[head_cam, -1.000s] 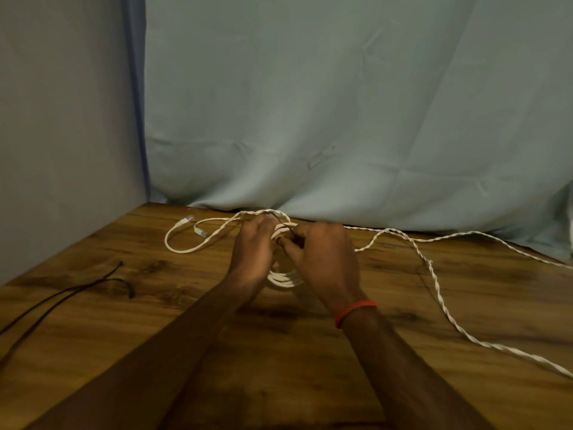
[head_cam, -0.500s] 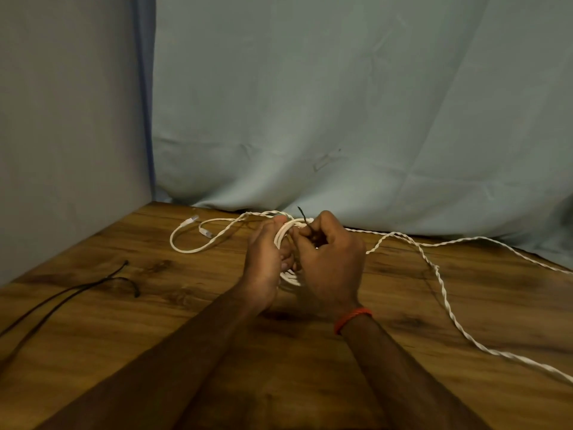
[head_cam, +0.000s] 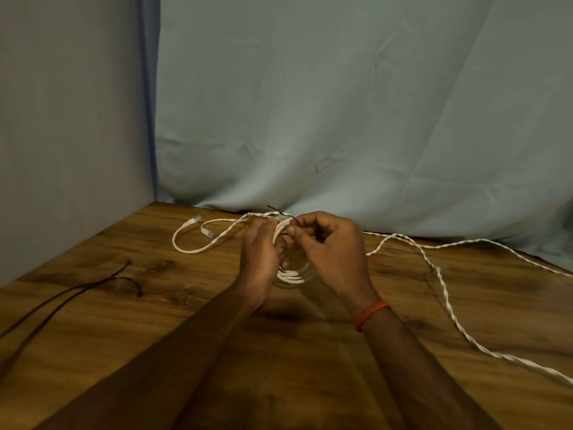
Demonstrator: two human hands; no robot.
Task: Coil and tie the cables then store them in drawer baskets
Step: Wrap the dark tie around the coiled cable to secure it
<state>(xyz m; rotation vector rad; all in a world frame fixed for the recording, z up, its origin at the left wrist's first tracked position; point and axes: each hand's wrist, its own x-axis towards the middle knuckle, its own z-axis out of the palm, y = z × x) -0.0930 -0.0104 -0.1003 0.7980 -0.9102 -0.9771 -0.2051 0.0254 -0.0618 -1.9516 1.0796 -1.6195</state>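
A white cable is wound into a coil that stands upright on the wooden table between both hands. My left hand grips the coil's top left, fingers curled round the strands. My right hand pinches a thin dark tie at the coil's top, and the tie's free end sticks up and to the left. Most of the coil is hidden behind the hands. The white cable's loose end with connectors lies to the left.
A twisted white cable runs across the table's right side to the right edge. A thin black cable lies at the left. A pale blue cloth hangs behind the table and a grey wall stands at the left.
Both hands have lifted the coil's top a little off the table. The dark tie has come into view above my right fingers, and the head camera has tilted upward.
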